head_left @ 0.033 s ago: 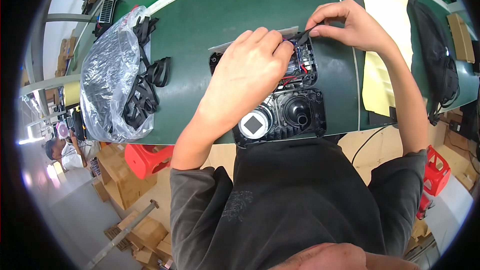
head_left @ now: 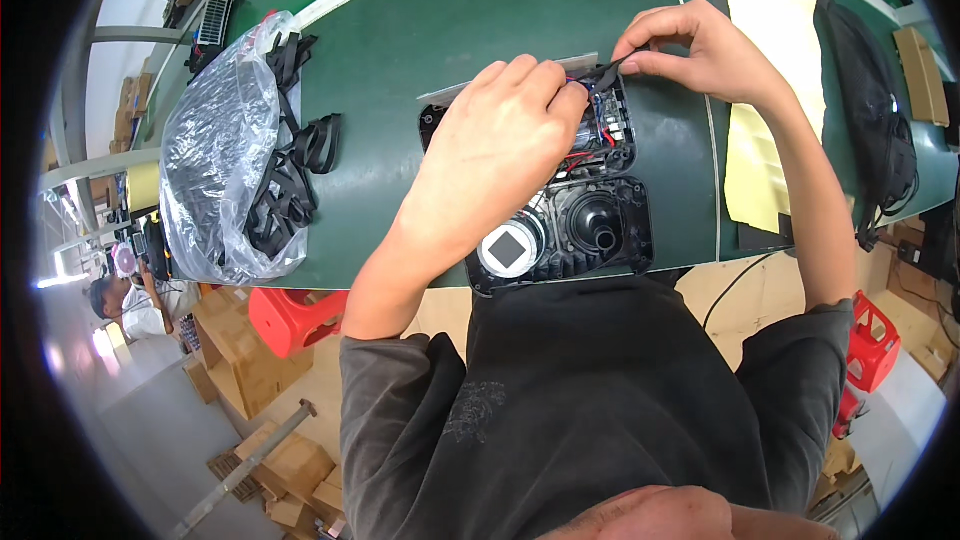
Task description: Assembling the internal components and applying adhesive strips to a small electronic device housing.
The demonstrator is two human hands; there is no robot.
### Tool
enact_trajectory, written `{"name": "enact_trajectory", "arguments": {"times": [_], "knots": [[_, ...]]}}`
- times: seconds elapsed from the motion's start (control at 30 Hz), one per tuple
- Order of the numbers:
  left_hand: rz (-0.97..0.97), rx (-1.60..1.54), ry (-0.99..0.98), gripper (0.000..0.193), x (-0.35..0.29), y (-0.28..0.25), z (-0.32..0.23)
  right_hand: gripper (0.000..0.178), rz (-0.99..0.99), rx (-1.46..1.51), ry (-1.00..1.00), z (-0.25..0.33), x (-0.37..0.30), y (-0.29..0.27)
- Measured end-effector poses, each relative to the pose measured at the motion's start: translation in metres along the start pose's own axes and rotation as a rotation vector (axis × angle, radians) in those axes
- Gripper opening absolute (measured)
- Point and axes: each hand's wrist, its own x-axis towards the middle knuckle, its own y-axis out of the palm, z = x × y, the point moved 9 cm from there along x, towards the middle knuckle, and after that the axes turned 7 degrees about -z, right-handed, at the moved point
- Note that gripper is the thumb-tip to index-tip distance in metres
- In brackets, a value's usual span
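Note:
An opened black speaker housing lies in two halves before me. The near half (head_left: 628, 262) shows a round white-backed speaker (head_left: 508, 250) and a black cone-shaped recess (head_left: 594, 222). Circuit parts and red wires show in the far half (head_left: 626, 152), partly covered by my left hand (head_left: 505, 145). Its fingers are curled in at the far half's upper edge, closed on one end of a short black strap (head_left: 606, 77); their tips are partly hidden. Thumb and forefinger of my right hand (head_left: 690, 45) pinch the strap's other end, up and to the right.
On the left is a clear plastic bag (head_left: 215, 150) with several black straps (head_left: 285, 195) spilling out. Yellow paper (head_left: 765, 90) and a black bag (head_left: 875, 110) lie on the right of the green table (head_left: 400, 30). Red stools (head_left: 290, 320) stand below the edge.

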Motion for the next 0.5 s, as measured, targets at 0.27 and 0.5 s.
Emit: {"name": "enact_trajectory", "arguments": {"times": [0.27, 0.5], "knots": [[-0.029, -0.020, 0.004, 0.022, -0.001, -0.003, -0.005, 0.012, 0.000, 0.068, 0.028, -0.017, -0.001, 0.004], [-0.109, -0.086, 0.030, 0.032, -0.003, -0.002, -0.002, 0.016, 0.042, 0.081, 0.042, -0.020, -0.001, -0.003]]}}
